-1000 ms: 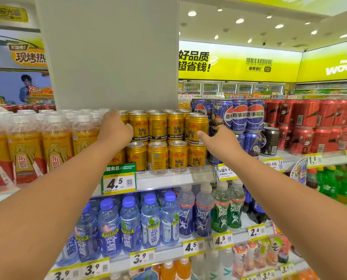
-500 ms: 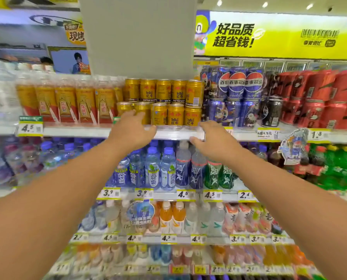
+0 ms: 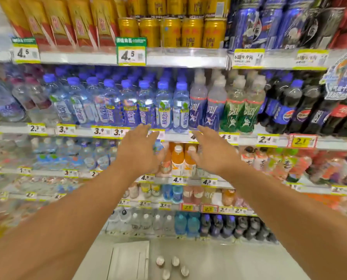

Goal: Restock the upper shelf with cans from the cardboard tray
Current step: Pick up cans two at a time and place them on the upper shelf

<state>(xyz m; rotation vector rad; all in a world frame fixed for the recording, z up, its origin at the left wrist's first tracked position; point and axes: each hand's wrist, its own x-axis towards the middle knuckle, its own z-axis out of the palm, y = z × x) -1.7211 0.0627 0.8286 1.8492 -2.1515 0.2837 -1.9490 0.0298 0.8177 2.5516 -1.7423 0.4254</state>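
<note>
Cans (image 3: 170, 32): gold, seemingly two tiers.

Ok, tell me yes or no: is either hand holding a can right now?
No, the left hand and the right hand are both open and empty, fingers spread in front of the bottle shelves.

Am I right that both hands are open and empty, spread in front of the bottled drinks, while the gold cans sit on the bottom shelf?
Not quite: the head view shows the gold cans on the top shelf, above the 4.5 price tag, not the bottom one. The rest holds: the left hand and right hand are open and empty, spread in front of the bottled drinks.
</note>
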